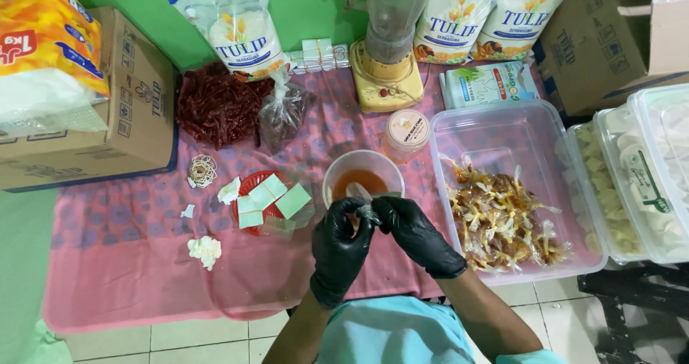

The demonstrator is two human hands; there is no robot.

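Observation:
Both my hands wear black gloves and meet just in front of a clear cup (363, 175) of orange-brown sauce with a spoon in it. My left hand (339, 249) and my right hand (416, 235) pinch a small clear plastic pouch (367, 212) between their fingertips. To the right, a clear plastic tub (495, 131) holds several tied sauce pouches (502, 220). Left of the cup, a red basket (251, 185) carries small stacks of pale green plastic bags (271, 199).
A pink cloth (122, 263) covers the table. Rubber bands (202, 170), a bag of red chillies (215, 106), a blender (387, 55), flour sacks (242, 30), a small lidded jar (407, 130), cardboard boxes (136, 98) and tubs of pale food (631, 185) surround the work spot.

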